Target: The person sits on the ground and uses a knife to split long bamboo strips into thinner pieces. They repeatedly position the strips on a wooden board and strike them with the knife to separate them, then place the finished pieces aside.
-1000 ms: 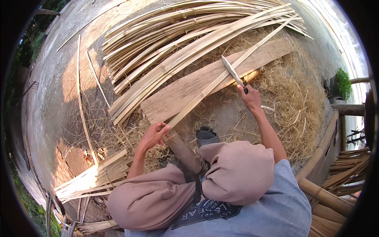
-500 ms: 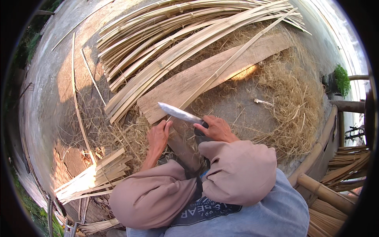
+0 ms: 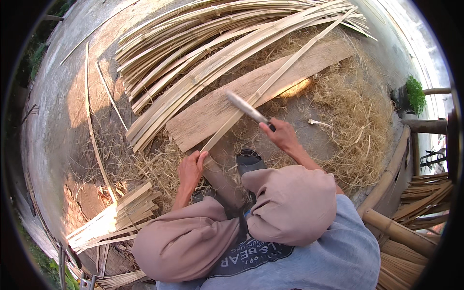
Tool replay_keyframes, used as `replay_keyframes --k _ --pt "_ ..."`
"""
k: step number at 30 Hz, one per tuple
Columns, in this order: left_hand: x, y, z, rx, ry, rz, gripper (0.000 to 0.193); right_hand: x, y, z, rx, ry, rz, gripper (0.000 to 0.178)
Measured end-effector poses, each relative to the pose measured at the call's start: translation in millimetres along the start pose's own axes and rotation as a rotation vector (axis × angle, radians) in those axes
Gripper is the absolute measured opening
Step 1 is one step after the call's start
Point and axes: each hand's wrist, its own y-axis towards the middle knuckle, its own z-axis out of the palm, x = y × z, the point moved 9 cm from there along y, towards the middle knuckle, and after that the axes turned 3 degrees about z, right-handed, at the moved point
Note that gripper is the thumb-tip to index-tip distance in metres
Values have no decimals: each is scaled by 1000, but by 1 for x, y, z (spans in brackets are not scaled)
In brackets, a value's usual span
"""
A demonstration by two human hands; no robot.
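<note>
My left hand (image 3: 191, 169) pinches the near end of a long pale bamboo strip (image 3: 277, 77). From there the strip slants up and right across a wide wooden board (image 3: 203, 119) on the ground. In my right hand (image 3: 282, 136) is a knife (image 3: 245, 107), my fingers closed round its dark handle. Its broad grey blade points up and left and lies over the strip, above the board; whether it touches the strip I cannot tell.
Beyond the board lies a large pile of bamboo strips (image 3: 193, 53). Curly shavings (image 3: 353, 121) heap up at the right. A smaller bundle of strips (image 3: 113, 217) is at the near left, and bamboo poles (image 3: 396, 232) stand at the near right.
My right hand has moved the knife forward and to the right along the strip, away from my left hand. My left hand stays at the strip's near end.
</note>
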Motion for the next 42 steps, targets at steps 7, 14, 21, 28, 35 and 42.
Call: replay_keyframes --k 7,14,21,28,35,42 --pt "-38 6 -4 -129 -244 162 33 -110 53 -82 -247 100 363 71" --pt "-31 13 7 -24 28 153 38 36 -54 32 -16 121 -100 57" --pt "-34 12 11 -98 -144 238 37 -126 35 -87 -384 237 489 66" --pt "-3 21 15 95 -262 9 42 33 -60 19 -57 30 -155 58" --pt "5 27 40 78 -379 130 43 -106 33 -85 -477 160 349 64" --pt "13 20 35 376 -453 -166 46 20 -32 19 -11 38 -172 56"
